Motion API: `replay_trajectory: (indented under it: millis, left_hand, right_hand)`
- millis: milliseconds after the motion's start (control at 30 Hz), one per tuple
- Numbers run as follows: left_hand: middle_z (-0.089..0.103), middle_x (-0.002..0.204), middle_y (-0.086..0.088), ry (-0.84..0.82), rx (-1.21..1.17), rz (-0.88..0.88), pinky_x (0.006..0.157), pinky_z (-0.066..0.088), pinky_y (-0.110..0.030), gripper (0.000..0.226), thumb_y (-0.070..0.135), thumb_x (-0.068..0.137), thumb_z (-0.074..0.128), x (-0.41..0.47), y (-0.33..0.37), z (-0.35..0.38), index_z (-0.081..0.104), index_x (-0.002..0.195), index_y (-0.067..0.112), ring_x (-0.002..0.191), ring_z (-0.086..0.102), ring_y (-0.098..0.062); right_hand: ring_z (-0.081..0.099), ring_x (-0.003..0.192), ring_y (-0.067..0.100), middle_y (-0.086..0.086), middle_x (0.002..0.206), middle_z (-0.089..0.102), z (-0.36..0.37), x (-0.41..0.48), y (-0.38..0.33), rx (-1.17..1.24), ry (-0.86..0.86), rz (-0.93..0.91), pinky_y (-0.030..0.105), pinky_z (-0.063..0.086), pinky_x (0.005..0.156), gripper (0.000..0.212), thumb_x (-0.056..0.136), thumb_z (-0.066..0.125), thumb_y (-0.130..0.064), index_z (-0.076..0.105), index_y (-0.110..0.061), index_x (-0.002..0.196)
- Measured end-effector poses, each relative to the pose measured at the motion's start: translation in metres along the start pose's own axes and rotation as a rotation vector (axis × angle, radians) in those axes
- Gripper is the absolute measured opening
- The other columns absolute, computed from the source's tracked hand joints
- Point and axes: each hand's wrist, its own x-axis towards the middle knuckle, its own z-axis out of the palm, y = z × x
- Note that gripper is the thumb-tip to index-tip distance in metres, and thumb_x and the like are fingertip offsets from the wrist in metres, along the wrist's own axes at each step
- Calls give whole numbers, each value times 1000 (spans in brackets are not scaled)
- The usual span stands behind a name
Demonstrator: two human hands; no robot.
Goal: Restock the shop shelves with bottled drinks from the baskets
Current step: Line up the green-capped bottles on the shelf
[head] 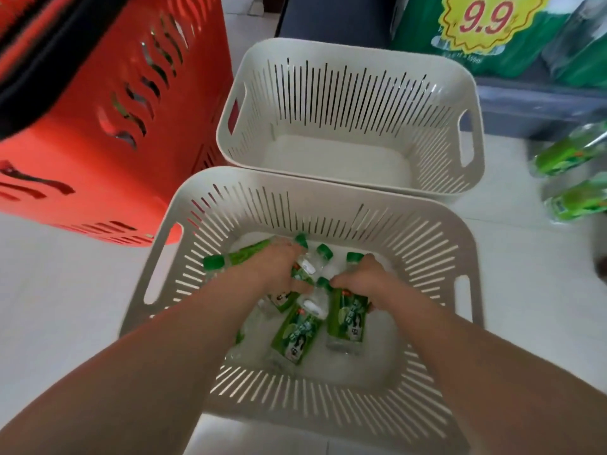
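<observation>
Left hand (282,267) grips a bottle (307,267); right hand (361,280) grips a second bottle (346,320); a third bottle (299,333) lies between the grips, in the basket (328,200).

The left hand (279,267) and the right hand (361,277) each grab green bottles (348,320) inside the near white basket (427,251).

Bright, soft, even light fills the frame. The pale floor (49,290) at the left is nearly washed out, and so is the bottom of the near white basket (328,421). Shadows are faint, falling only beneath the forearms (157,366). The green-labelled bottles (297,336) at centre are fairly sharp, with white glare on their clear plastic. Wide-angle distortion swells the forearms and bows the basket's rim. The red basket (98,152) at upper left and the bottles at the right edge (571,156) are smeared by motion blur.
</observation>
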Motion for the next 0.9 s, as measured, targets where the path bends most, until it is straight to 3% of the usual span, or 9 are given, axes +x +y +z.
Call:
replay_trajectory:
  millis: [67,167,300,433,567,633,733,900]
  left_hand:
    - [41,144,-3,-9,-115,44,98,32,-22,86,49,76,71,-7,2,-12,29,146,21,127,42,-20]
    - [47,139,0,17,-234,101,90,34,-20,92,48,71,75,-21,8,-21,26,146,28,118,50,-17]
    - [49,130,7,149,-389,211,89,41,-23,103,47,63,80,-41,15,-28,19,146,36,113,51,-11]
    - [44,120,16,241,-431,263,93,43,-25,112,56,51,78,-56,21,-39,16,144,41,112,48,-4]
    - [48,114,17,305,-540,299,89,47,-25,114,58,46,75,-62,30,-41,17,142,44,106,54,-7]
    - [48,121,15,306,-534,293,93,44,-25,115,58,47,74,-62,32,-40,16,144,38,109,52,-8]
    - [48,131,2,222,-416,233,100,42,-30,117,60,50,72,-61,23,-33,15,146,25,116,49,-13]
    - [41,141,0,48,-204,167,107,37,-36,118,56,54,78,-53,11,-18,11,147,30,125,43,-18]
  right_hand:
    - [50,114,24,10,125,48,-2,-6,-3,-43,1,-86,34,50,88,80,68,80,-29,35,-6,130]
    - [55,102,19,4,107,57,-7,-17,-9,-61,20,-265,20,50,75,56,67,82,-24,51,-13,112]
    - [57,100,19,2,110,54,-19,-40,-23,-145,58,-422,31,51,79,73,57,83,-33,46,-15,117]
    - [62,93,16,0,105,59,-33,-61,-39,-15,118,-535,37,56,79,77,47,83,-41,50,-19,114]
    - [62,91,18,4,103,59,-43,-84,-59,117,163,-604,41,55,81,60,62,83,-30,45,-18,107]
    - [61,89,18,4,100,58,-44,-95,-66,134,183,-629,43,55,80,55,65,81,-32,43,-19,102]
    - [56,90,18,3,104,51,-46,-110,-75,-12,287,-689,40,53,78,64,66,79,-41,42,-17,111]
    - [56,90,21,5,105,50,-65,-120,-76,-84,353,-697,44,52,78,67,65,77,-43,41,-15,114]
